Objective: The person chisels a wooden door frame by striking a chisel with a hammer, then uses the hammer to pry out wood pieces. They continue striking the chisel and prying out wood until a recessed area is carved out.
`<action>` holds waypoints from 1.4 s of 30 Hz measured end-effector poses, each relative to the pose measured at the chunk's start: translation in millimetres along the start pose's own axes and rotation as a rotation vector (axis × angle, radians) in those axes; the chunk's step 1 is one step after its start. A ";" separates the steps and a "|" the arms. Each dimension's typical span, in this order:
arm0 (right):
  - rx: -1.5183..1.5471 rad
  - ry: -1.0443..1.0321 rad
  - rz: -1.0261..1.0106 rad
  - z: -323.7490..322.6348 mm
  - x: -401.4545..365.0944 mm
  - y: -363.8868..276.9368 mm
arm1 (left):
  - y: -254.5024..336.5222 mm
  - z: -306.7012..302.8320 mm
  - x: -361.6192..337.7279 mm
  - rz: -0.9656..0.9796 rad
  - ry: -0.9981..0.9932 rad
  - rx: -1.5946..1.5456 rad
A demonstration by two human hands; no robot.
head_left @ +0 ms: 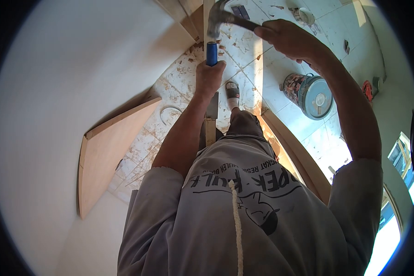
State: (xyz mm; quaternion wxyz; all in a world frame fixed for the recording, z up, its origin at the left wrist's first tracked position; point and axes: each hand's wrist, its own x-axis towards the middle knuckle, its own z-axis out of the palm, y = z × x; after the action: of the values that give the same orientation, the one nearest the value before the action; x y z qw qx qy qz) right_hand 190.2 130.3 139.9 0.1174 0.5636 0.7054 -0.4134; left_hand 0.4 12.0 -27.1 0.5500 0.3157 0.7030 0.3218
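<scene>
A claw hammer (218,19) is gripped by its dark handle in my right hand (283,39), at the top of the view. Its head is just above the end of a blue tool handle (211,54). My left hand (210,77) is wrapped round the lower part of that blue handle, which stands upright over a long wooden piece (210,131). The tool's blade is hidden. Whether the hammer touches the blue handle, I cannot tell.
A lidded bucket (316,96) lies on the tiled floor at right. Wooden panels stand at the left wall (110,156) and beside my body at right (303,158). Wood chips litter the tiles. My sandalled foot (232,91) is beside the wooden piece.
</scene>
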 end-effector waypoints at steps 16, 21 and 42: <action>0.105 0.163 0.019 3.0 9.5 2.5 | -12.4 0.8 -2.9 0.036 0.015 0.032; -0.019 0.163 -0.163 23.3 5.5 17.9 | -7.7 -1.0 -6.3 0.002 -0.012 -0.088; 0.556 0.220 0.277 104.2 -60.9 71.6 | -33.0 -93.4 -100.8 0.087 0.042 0.829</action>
State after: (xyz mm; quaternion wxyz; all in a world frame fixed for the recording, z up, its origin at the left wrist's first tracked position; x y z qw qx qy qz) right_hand 243.4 14.9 80.3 -0.0628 0.7060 0.4908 -0.5067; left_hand -74.1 -97.8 21.6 0.3476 0.5331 0.7703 0.0407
